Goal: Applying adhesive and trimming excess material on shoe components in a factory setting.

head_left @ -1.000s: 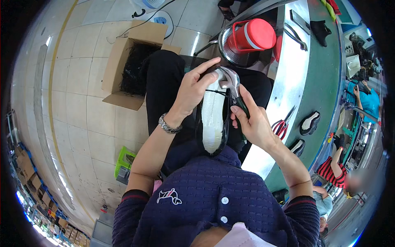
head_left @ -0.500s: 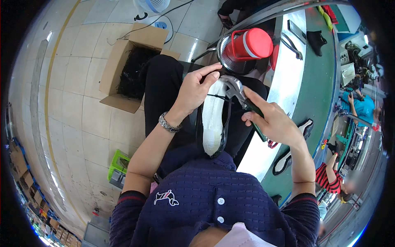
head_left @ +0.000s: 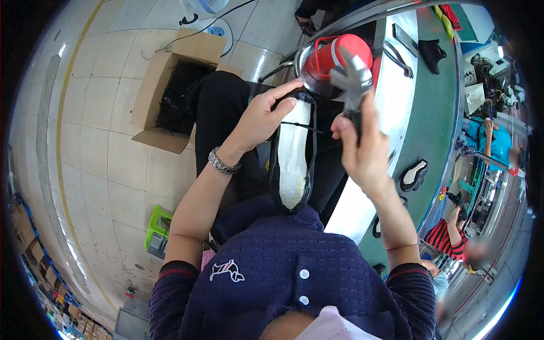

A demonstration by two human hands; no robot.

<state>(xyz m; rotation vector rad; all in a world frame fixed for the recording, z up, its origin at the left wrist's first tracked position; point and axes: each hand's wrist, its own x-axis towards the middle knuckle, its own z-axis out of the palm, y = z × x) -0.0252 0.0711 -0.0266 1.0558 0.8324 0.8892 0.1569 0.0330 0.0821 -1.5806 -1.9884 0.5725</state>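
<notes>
An unsoled black shoe (head_left: 294, 153) lies bottom up along my lap, its pale underside facing me and a thin black strap across it. At its far end, my left hand (head_left: 265, 117) grips the edge, with the thumb on the side and the forefinger stretched past the tip. My right hand (head_left: 365, 150) is closed round the dark handles of metal-headed pincers (head_left: 352, 82). The pincers are raised to the right of the shoe, apart from it, and their head is smeared by motion.
A red lidded jug (head_left: 343, 56) stands in a metal basket ahead. On the right, a green conveyor belt (head_left: 433, 107) carries shoes (head_left: 413, 175) and a black upper (head_left: 432, 56). An open carton (head_left: 153, 133) of black scraps sits on the floor at left. Other people work far right.
My right hand has lifted the pincers off the shoe's far end, up and to the right. My left hand stays at the shoe. Shoes on the belt have shifted.
</notes>
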